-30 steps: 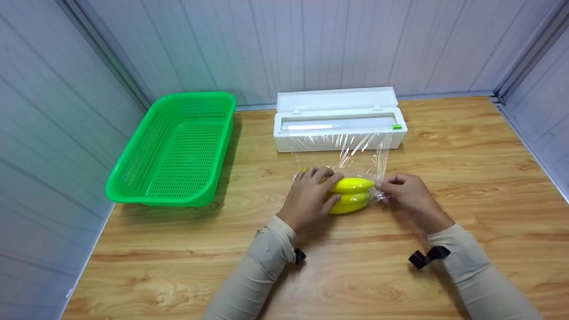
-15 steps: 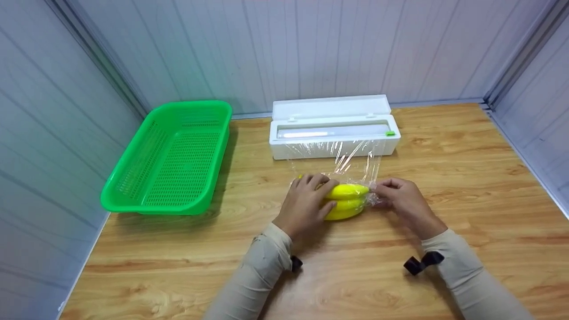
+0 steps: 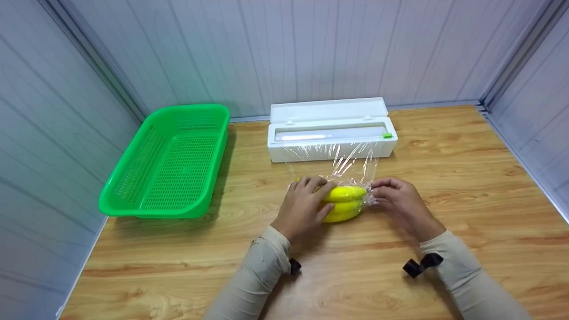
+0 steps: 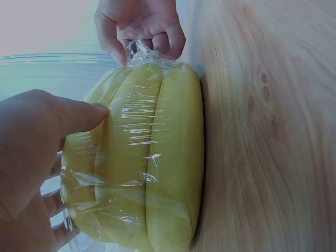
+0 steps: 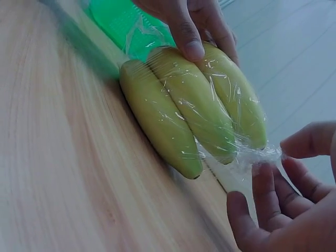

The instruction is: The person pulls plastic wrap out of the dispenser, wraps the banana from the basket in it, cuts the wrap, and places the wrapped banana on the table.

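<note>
A bunch of yellow bananas (image 3: 343,206) lies on the table, wrapped in shiny cling film (image 4: 139,128). My left hand (image 3: 303,205) grips the bunch from its left side; in the left wrist view its thumb lies across the film on top. At the right end of the bunch, my right hand (image 3: 402,202) pinches a crumpled bit of film, seen in the right wrist view as a gathered tuft (image 5: 260,157). Behind the bananas a clear sheet still runs up to the white cling film box (image 3: 331,152), whose lid stands raised.
A green plastic basket (image 3: 206,202) stands to the left. A small green slider (image 3: 387,135) sits at the right of the box's front edge. Panel walls (image 3: 249,53) enclose the wooden table (image 3: 462,186) at the back and both sides.
The head view has tilted and shifted slightly. My right fingers have drawn closer to the banana ends, and the film there looks more bunched. My left hand keeps its hold.
</note>
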`<state>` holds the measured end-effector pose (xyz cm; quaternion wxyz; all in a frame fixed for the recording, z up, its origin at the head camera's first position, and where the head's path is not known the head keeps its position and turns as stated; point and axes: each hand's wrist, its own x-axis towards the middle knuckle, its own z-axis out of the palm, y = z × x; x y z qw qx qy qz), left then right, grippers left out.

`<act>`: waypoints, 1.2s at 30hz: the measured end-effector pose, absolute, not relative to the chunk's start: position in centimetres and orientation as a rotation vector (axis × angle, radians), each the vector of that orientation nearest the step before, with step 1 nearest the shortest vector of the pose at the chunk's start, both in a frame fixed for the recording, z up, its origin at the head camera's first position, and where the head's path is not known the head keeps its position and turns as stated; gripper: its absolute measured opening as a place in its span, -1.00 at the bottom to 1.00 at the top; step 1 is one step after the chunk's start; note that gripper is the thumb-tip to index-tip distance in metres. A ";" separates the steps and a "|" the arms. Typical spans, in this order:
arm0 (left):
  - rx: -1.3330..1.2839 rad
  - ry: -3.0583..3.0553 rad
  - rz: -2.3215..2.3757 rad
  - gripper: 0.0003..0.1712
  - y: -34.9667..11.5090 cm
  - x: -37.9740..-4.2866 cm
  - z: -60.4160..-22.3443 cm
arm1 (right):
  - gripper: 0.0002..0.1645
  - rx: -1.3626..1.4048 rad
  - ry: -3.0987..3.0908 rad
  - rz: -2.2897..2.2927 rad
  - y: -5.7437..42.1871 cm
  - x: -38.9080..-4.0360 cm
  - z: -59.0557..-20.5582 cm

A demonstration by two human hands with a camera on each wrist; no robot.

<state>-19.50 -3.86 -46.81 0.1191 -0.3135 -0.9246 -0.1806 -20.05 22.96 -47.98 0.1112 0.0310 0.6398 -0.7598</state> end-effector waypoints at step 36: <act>-0.964 -2.668 -0.594 -0.49 -4.0 -19.7 -46.9 | -0.57 -0.065 2.441 -1.799 22.8 -20.4 -48.2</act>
